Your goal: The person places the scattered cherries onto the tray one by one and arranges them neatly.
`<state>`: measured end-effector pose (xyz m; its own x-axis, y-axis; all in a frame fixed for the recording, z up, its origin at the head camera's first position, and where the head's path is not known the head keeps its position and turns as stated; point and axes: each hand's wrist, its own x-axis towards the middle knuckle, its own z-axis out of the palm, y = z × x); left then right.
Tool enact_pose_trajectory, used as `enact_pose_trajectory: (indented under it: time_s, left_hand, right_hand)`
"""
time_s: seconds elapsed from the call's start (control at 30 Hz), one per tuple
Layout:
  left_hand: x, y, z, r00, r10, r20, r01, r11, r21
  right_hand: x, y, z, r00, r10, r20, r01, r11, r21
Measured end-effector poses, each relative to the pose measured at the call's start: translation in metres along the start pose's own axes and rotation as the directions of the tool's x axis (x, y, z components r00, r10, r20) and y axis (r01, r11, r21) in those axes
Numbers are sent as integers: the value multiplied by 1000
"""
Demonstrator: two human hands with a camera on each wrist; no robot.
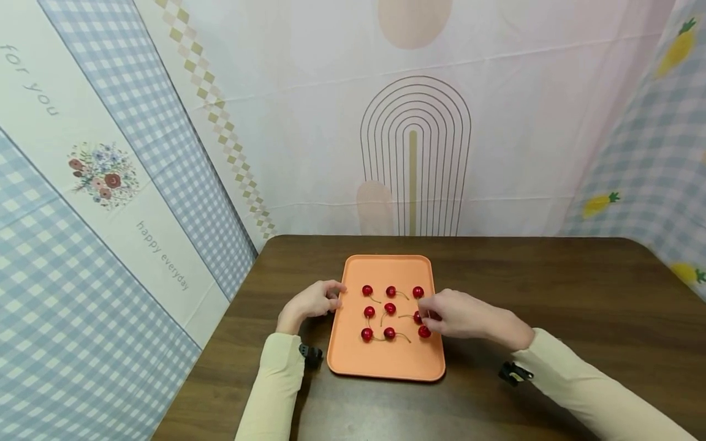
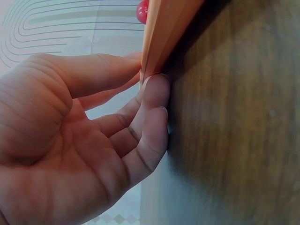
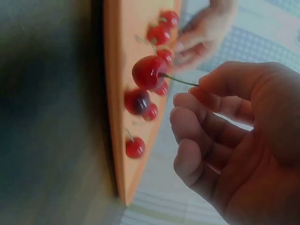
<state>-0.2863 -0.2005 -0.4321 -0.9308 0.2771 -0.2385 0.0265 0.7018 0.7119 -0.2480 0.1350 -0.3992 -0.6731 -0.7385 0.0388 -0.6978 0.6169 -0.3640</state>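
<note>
An orange tray (image 1: 386,361) lies on the table, with several red cherries on long stems (image 1: 390,309) spread over it in rough rows. At the tray's right side, my right hand (image 1: 460,313) pinches a cherry (image 3: 149,72) by the end of its green stem between thumb and forefinger. That cherry hangs over the tray, close to others. My left hand (image 1: 311,301) holds the tray's left rim, thumb at the rim's top and lower fingers against its outer side. Some of the left fingers are hidden behind the thumb in the left wrist view.
The dark wooden table (image 1: 524,275) extends on both sides of the tray. Behind it hangs a pale cloth (image 1: 309,122) with an arch pattern. A blue checked cloth (image 1: 121,73) hangs at the left. Each wrist wears a black strap device (image 1: 515,372).
</note>
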Motion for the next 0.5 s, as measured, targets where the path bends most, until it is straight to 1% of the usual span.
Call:
enact_pose_trajectory:
  time_s: [0.2,0.33,0.5]
  left_hand:
    - [1,-1,0,1000,1,4,-1,1000,0]
    - [1,0,1,1000,-4,-1,4,1000,8]
    - [1,0,0,1000,1,-4,-1,1000,12]
  right_hand:
    - [3,-10,16,998,-56,-2,56,997,-55]
    - [1,-13,23,996,-93,8,94,994,-58]
    - [-4,-14,29,991,-126,41,128,990,-60]
